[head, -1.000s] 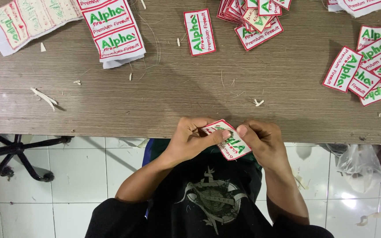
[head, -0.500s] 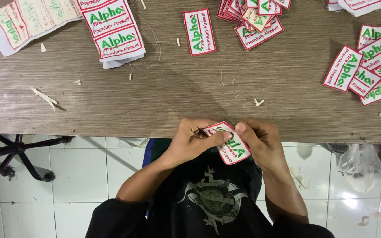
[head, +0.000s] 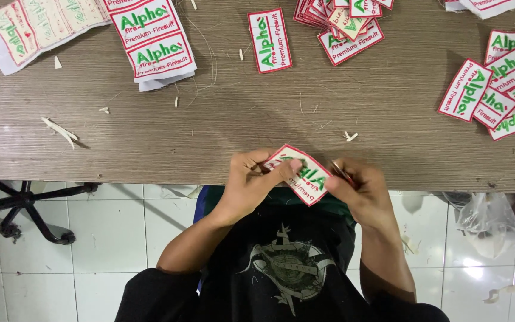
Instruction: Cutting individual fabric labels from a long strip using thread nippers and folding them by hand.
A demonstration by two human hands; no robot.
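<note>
At the near edge of the wooden table (head: 222, 125), both my hands are on one white embroidered patch (head: 306, 177) with a red border and green lettering. My left hand (head: 251, 179) pinches its left end, thumb on top. My right hand (head: 356, 186) is at the patch's right end and grips a small metal tool (head: 341, 173) whose tip shows between the fingers; what kind of tool it is I cannot tell. The patch is tilted, just above the table edge.
Matching patches lie about: a single one (head: 269, 40) at the top middle, a heap (head: 344, 24) beside it, and a cluster (head: 499, 89) at the right. Uncut patch sheets (head: 150, 42) lie top left. Thread scraps litter the wood. A chair base (head: 28, 206) stands on the tiled floor.
Nothing has clearly changed; both hands stay on the patch at the table edge, with only slight finger shifts.
</note>
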